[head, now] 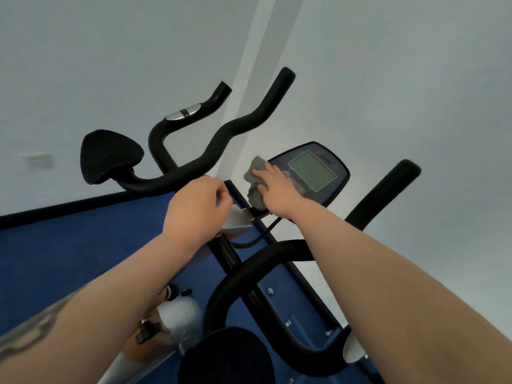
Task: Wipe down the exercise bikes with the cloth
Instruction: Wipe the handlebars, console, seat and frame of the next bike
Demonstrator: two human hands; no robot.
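The near exercise bike has black handlebars [249, 275] curving toward me and a dark console [329, 187] with a grey-green screen [311, 173]. My right hand [277, 187] presses a crumpled grey cloth [256, 176] flat against the console's left edge. My left hand [198, 209] rests on the silver bracket [238, 221] below the console, fingers curled around it. A second bike stands beyond, with black handlebars [221, 139] and a black saddle [109, 153].
White walls meet in a corner behind the bikes. Blue carpet [69, 245] covers the floor, edged by a dark skirting strip. A black cable [260, 234] hangs under the console. The near bike's saddle [227, 356] and its silver-orange frame [174, 322] lie below my arms.
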